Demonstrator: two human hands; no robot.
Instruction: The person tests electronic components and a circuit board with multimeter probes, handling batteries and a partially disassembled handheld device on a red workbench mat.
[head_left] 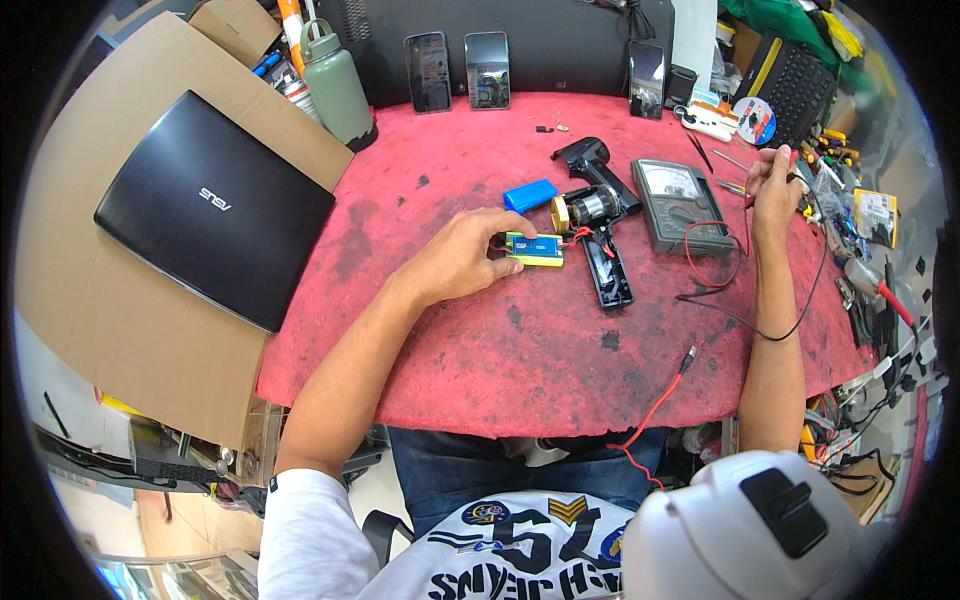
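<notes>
My left hand (480,250) is closed on a lime-green battery pack (545,261) with a blue circuit board on it, lying on the red mat and wired toward an opened black tool (615,195) with a metal cylinder motor. Just above the pack sits a blue battery (530,195). My right hand (775,195) is closed on meter probes at the right, above the mat. A grey analog multimeter (685,215) lies left of that hand, its red and black leads looping across. A separate black casing half (608,270) lies below the motor.
A black laptop (200,240) rests on cardboard (70,280) at left. A green bottle (335,85), several phones (488,70) and a black panel stand behind. Tools and clutter (865,230) crowd the right edge. A red cable (655,410) hangs over the red mat's (450,370) near edge.
</notes>
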